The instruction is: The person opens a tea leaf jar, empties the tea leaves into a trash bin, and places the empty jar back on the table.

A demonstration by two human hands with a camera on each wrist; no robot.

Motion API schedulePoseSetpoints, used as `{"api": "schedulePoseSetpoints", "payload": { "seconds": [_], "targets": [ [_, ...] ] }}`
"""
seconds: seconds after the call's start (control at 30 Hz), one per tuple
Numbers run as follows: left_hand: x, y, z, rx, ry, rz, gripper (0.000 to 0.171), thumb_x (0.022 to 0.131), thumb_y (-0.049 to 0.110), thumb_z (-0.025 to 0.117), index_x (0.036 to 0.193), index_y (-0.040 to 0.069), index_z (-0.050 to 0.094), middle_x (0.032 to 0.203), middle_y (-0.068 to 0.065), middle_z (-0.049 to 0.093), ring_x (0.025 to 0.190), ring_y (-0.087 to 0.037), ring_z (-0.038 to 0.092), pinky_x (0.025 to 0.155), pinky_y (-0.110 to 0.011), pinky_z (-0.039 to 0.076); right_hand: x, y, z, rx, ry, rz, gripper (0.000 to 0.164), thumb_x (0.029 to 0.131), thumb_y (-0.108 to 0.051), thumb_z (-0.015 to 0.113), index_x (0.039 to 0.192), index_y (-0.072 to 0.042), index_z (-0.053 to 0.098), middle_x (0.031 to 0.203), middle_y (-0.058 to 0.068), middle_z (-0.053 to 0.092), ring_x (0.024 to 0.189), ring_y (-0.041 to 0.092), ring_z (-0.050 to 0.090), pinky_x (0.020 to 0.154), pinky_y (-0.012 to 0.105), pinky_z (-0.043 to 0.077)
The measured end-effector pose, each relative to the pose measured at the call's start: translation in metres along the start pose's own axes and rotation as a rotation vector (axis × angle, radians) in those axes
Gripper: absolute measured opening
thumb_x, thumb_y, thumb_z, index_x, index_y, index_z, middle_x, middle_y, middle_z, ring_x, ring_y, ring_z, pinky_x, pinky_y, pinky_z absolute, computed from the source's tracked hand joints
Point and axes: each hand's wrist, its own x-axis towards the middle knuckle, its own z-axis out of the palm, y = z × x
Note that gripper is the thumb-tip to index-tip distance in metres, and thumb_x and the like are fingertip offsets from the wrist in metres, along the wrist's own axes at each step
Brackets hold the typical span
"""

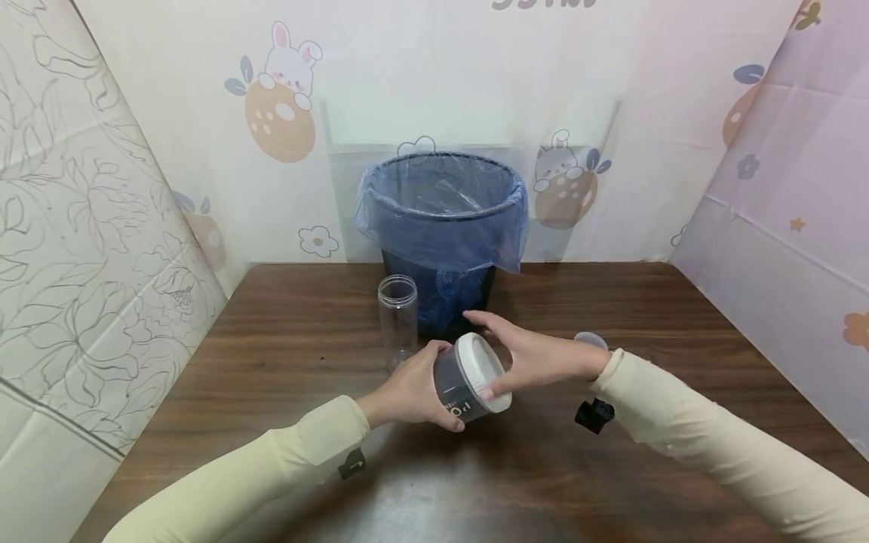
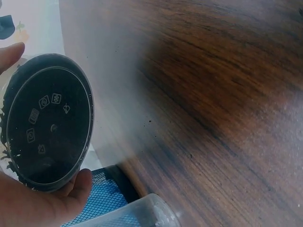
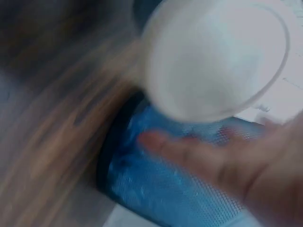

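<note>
My left hand [image 1: 407,388] grips a dark grey tub [image 1: 453,383] round its side, fingers behind it and thumb at the front. The tub is tilted, its white lid [image 1: 485,369] turned up and to the right. Its black base [image 2: 52,127] with small moulded symbols shows in the left wrist view. My right hand [image 1: 536,354] is at the lid, thumb touching its lower edge, fingers extended and spread beyond the rim. In the blurred right wrist view those fingers [image 3: 184,153] are apart from the lid. Just behind my left hand stands a clear, open-topped jar [image 1: 398,324].
A dark mesh bin [image 1: 441,294] lined with a blue bag [image 1: 441,237] stands at the back of the wooden table [image 1: 305,332]. Partly hidden behind my right wrist is a round translucent thing [image 1: 591,339]. Printed cloths [image 1: 434,83] hang at the back and sides.
</note>
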Motion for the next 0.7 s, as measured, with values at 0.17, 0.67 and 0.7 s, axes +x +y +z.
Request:
{"api": "schedulePoseSetpoints", "payload": {
  "seconds": [0.17, 0.67, 0.7],
  "targets": [
    [0.0, 0.0, 0.002, 0.011, 0.006, -0.002, 0.102, 0.049, 0.031, 0.093, 0.133, 0.007, 0.04, 0.114, -0.005, 0.055, 0.096, -0.02, 0.054, 0.081, -0.035, 0.046, 0.0, -0.005, -0.001, 0.206, -0.029, 0.325, 0.091, 0.091, -0.056, 0.051, 0.152, -0.011, 0.002, 0.151, 0.02, 0.019, 0.123, 0.041, 0.044, 0.089, 0.055, 0.045],
    [-0.005, -0.002, 0.0, 0.014, -0.027, 0.023, 0.1, 0.05, 0.03, 0.093, 0.132, 0.008, 0.041, 0.113, -0.003, 0.054, 0.096, -0.019, 0.053, 0.08, -0.034, 0.046, 0.002, 0.007, 0.012, -0.1, -0.076, -0.1, 0.094, 0.072, -0.026, 0.082, 0.143, -0.015, 0.021, 0.13, 0.002, 0.033, 0.106, 0.023, 0.046, 0.081, 0.035, 0.05],
    [-0.006, -0.002, -0.001, 0.011, -0.028, 0.02, 0.1, 0.05, 0.03, 0.093, 0.133, 0.008, 0.041, 0.113, -0.003, 0.054, 0.097, -0.019, 0.053, 0.08, -0.034, 0.046, 0.002, 0.007, 0.012, -0.128, -0.069, -0.141, 0.095, 0.07, -0.024, 0.083, 0.143, -0.015, 0.021, 0.131, 0.001, 0.032, 0.108, 0.022, 0.046, 0.082, 0.034, 0.049]
  ]
}}
